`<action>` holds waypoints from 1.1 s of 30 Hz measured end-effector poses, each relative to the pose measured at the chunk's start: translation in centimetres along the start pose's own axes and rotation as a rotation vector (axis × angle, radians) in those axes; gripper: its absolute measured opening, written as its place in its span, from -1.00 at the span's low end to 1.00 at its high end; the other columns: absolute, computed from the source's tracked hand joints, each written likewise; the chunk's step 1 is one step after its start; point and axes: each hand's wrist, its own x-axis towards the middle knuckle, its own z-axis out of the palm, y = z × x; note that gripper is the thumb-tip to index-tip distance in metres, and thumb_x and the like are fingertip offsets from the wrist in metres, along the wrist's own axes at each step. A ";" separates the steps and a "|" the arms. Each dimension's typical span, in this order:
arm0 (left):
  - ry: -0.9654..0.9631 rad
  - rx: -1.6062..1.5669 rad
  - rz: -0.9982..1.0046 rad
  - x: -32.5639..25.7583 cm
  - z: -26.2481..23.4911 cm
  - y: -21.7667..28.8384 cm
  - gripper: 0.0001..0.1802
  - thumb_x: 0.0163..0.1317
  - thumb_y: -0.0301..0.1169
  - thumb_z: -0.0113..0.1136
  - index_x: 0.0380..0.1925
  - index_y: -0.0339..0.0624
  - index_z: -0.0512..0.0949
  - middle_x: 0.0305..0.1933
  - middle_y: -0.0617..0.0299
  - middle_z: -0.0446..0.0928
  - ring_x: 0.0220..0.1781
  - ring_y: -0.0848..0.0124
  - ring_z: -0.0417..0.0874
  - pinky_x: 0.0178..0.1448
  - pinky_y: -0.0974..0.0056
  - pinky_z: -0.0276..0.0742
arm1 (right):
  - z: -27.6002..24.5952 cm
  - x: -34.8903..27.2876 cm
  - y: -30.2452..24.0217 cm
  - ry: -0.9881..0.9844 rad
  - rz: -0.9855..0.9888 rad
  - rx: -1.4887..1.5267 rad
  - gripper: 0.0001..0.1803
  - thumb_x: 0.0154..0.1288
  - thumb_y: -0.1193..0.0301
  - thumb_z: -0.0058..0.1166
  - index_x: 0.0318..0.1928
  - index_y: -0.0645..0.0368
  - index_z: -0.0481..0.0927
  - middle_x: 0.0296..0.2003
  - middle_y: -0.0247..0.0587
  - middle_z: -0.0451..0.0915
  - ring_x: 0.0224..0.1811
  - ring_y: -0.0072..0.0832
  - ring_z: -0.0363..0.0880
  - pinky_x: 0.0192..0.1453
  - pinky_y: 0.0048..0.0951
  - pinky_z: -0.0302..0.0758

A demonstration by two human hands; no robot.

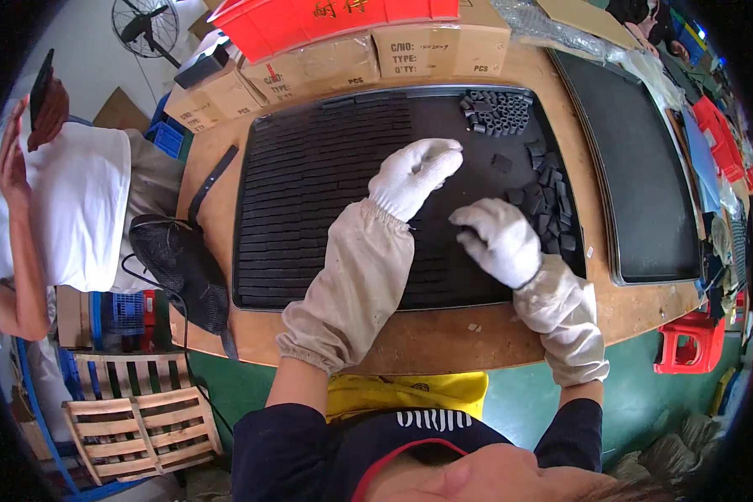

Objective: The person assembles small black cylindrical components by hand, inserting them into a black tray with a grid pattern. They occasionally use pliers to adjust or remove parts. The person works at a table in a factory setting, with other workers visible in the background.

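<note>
Both my hands wear white gloves above a black tray (468,294). The left half of the tray holds rows of small black rectangular blocks (309,184) laid end to end. My left hand (416,174) is over the right ends of the rows, its fingers closed in a pinch; what they hold, if anything, is hidden. Lower and to the right, my right hand (503,243) has its fingers curled towards the thumb, and I cannot make out what is in them. Beside it lies a loose heap of black pieces (552,197). One flat black piece (502,163) lies alone between my hands and the tubes.
A cluster of short black tubes (497,113) stands at the tray's far right. Cardboard boxes (439,52) and a red crate (334,21) line the back. More black trays (635,167) are stacked at right. A black bag (180,268) hangs at left, near another person (84,201).
</note>
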 end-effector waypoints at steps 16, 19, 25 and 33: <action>-0.083 0.135 0.072 -0.1 0.9 -1.5 -0.70 0.41 -0.27 0.20 0.00 -0.24 0.64 -0.20 0.33 0.65 -0.22 0.61 0.59 -0.08 0.43 0.55 | -2.1 -0.4 4.3 0.068 0.233 -0.453 -0.45 0.16 0.41 0.22 0.21 0.07 0.49 0.15 -0.06 0.53 0.16 -0.08 0.52 0.17 -0.08 0.48; -0.080 0.153 0.059 -0.2 1.1 -1.6 -0.68 0.37 -0.24 0.24 -0.05 -0.25 0.67 -0.23 0.31 0.68 -0.21 0.61 0.62 -0.06 0.43 0.56 | -1.1 -1.1 6.3 -0.015 0.312 -0.566 -0.44 0.25 0.30 0.19 0.26 0.07 0.46 0.28 -0.06 0.47 0.32 -0.09 0.41 0.34 -0.04 0.37; -0.089 0.171 0.115 -0.2 1.3 -2.5 -0.67 0.36 -0.26 0.25 -0.04 -0.28 0.66 -0.21 0.24 0.71 -0.20 0.57 0.66 -0.05 0.41 0.58 | -2.0 -0.7 5.6 -0.045 0.153 -0.347 -0.70 0.08 0.37 0.27 -0.12 0.05 0.64 -0.05 -0.23 0.65 0.11 -0.18 0.55 0.20 -0.10 0.43; -0.064 0.682 0.420 -1.0 1.5 -1.6 -0.65 0.24 -0.38 0.38 0.03 -0.11 0.63 -0.10 0.16 0.66 -0.08 0.41 0.69 0.02 0.31 0.62 | -0.9 0.0 4.8 0.259 0.083 -0.187 -0.76 0.06 0.58 0.25 -0.21 0.13 0.61 -0.31 -0.10 0.70 -0.29 -0.10 0.68 -0.10 -0.13 0.57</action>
